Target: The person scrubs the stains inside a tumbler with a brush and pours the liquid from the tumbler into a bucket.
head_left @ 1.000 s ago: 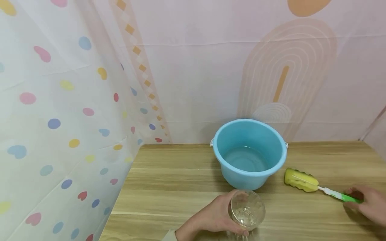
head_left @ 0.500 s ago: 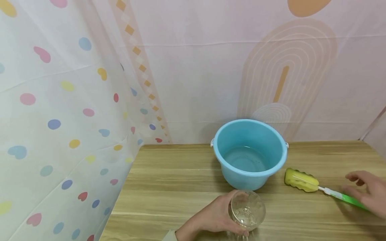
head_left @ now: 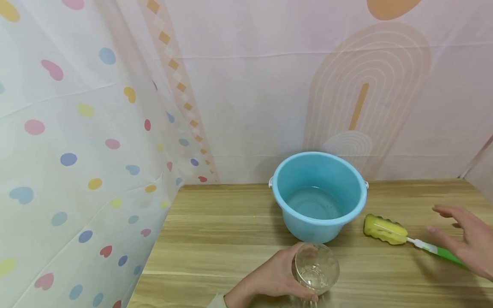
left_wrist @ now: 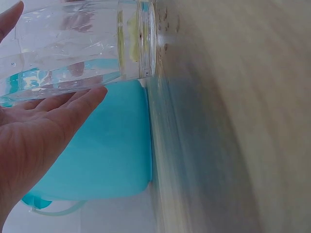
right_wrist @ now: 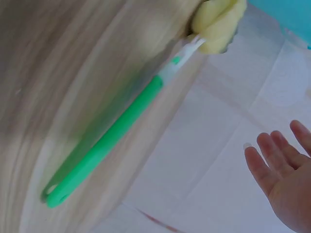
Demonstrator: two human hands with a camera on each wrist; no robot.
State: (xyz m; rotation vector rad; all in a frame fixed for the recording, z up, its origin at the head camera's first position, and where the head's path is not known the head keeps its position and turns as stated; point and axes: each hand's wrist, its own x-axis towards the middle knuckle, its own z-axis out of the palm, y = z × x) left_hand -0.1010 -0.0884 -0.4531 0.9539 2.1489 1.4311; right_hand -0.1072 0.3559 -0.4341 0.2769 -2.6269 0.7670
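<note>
In the head view my left hand (head_left: 274, 273) grips a clear drinking glass (head_left: 321, 267) around its side, just in front of a light blue bucket (head_left: 308, 231). The left wrist view shows the glass (left_wrist: 63, 43) upright with its base at the table and wet spots beside it. A sponge bottle brush (head_left: 385, 230), with a yellow head and a green and white handle, lies on the table to the right of the bucket. Above its handle (right_wrist: 116, 128) hovers my right hand (head_left: 471, 241), fingers spread and holding nothing; the right wrist view shows it apart from the brush.
Shallow water (head_left: 313, 203) lies in the bottom of the bucket, which has white handle mounts. All of it stands on a wood-grain table (head_left: 215, 231). A patterned cloth (head_left: 246, 107) hangs behind, and a dotted one (head_left: 88, 179) on the left.
My right hand has let go of the brush handle, lifted and spread its fingers. The brush stays on the table. My left hand and the glass have not moved.
</note>
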